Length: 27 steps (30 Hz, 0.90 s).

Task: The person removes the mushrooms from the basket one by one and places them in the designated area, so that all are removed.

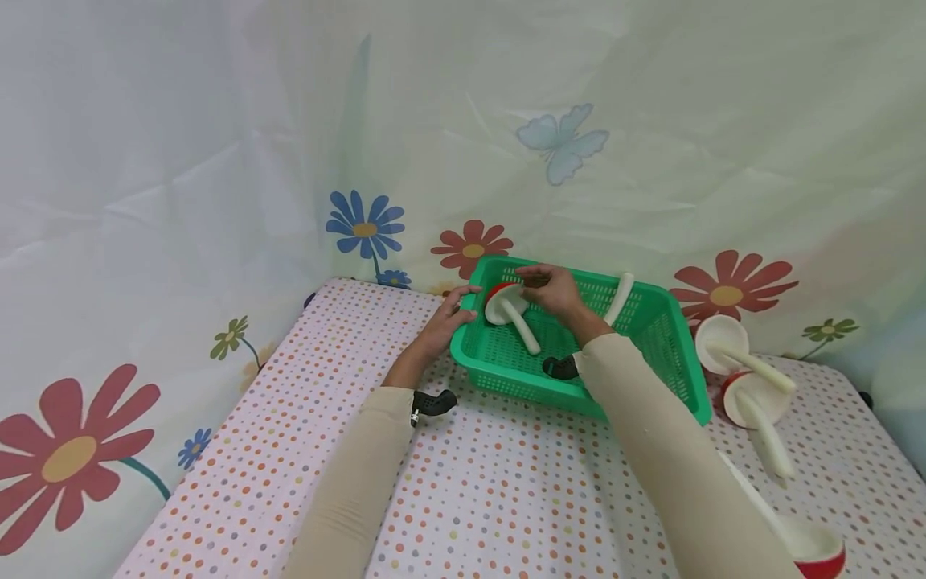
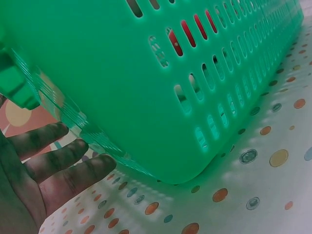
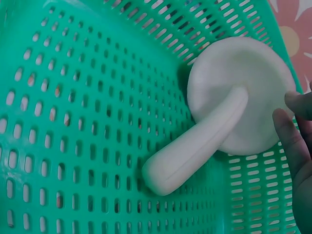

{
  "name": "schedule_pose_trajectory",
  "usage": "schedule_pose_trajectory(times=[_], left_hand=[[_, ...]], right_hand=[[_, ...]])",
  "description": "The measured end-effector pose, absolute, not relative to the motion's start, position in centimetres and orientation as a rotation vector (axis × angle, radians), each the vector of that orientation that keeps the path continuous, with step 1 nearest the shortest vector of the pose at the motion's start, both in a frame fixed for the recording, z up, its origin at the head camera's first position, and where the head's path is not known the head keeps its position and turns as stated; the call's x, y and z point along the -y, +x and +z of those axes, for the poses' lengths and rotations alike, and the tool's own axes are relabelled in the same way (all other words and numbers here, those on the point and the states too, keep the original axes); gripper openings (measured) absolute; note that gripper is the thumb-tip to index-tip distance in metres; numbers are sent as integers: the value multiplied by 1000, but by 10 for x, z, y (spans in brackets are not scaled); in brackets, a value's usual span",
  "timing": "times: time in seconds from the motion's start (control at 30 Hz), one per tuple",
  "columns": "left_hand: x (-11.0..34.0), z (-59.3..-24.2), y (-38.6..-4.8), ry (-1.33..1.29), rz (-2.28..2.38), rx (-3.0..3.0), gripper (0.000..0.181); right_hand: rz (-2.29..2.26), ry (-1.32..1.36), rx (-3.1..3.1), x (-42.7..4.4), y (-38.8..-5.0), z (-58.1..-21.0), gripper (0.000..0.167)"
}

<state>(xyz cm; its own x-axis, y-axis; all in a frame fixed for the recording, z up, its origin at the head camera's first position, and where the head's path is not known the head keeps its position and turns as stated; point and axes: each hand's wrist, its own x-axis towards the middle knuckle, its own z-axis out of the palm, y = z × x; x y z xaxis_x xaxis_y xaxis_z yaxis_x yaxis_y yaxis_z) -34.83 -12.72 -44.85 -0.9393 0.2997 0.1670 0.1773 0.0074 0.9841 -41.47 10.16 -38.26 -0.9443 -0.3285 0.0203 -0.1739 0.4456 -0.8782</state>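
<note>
Right hand [image 1: 551, 291] hangs inside a green basket [image 1: 665, 346], the left hand [image 1: 441, 325] touching its rim with fingers extended. At the basket's left end, a toy mushroom [image 3: 222, 117] sits at the right fingertips [image 3: 283, 124]; whether they grip cannot be told, and a stray brush could topple it.

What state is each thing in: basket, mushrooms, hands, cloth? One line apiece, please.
Basket: upright on the cloth.
Left mushroom: in the basket, cap tilted.
Second mushroom: in the basket, stem tilted, cap hidden.
Back mushroom: right of the basket, cap's underside showing.
Middle mushroom: on the cloth, cap's underside showing.
Front mushroom: on the cloth, cut off by the frame.
Left hand: at the basket's left rim.
Right hand: at the left mushroom's cap; pinching unclear.
Cloth: spread out.
</note>
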Motion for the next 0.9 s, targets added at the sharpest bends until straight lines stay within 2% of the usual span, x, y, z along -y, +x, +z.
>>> schedule_pose_trajectory(times=[0.9], left_hand=[[128,-445,-346,483,2090,-2149,47]], right_hand=[[-1167,-495,-2744,-100,-413,-392,31]])
